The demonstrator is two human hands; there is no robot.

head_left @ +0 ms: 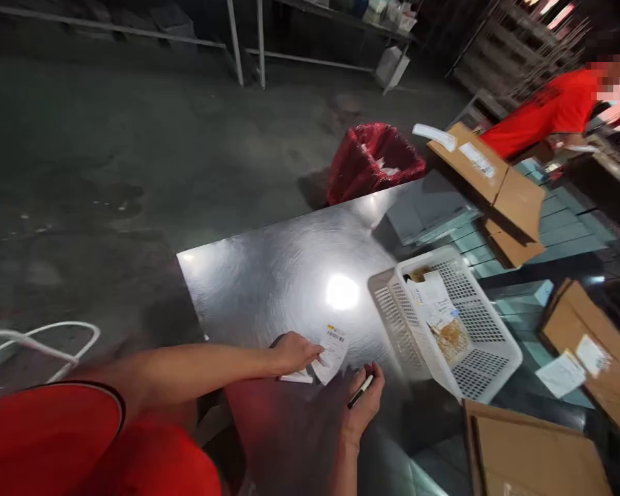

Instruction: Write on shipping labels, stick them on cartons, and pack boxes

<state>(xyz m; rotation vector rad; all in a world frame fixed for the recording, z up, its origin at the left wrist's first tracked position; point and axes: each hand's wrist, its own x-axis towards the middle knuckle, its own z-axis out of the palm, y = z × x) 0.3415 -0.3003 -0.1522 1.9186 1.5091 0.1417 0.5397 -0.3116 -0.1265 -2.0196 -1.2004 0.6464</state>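
My left hand (293, 354) is over the shiny metal table (248, 282), its fingers closed at the left edge of a white paper slip (335, 350) with a barcode and a small yellow mark. Under that hand's wrist side lies another white piece (300, 377), partly covered, whose kind I cannot make out. To the right of the slip, my right hand (368, 398) is wrapped round a dark and white marker pen (360, 391), held at a slant just above the metal.
A white plastic basket (514, 358) holding papers and a bag of brownish contents stands right of my hands. Cardboard boxes (537, 455) lie farther right. Past the table's far edge is a red-lined bin (346, 165). A person in red (552, 110) works at the upper right.
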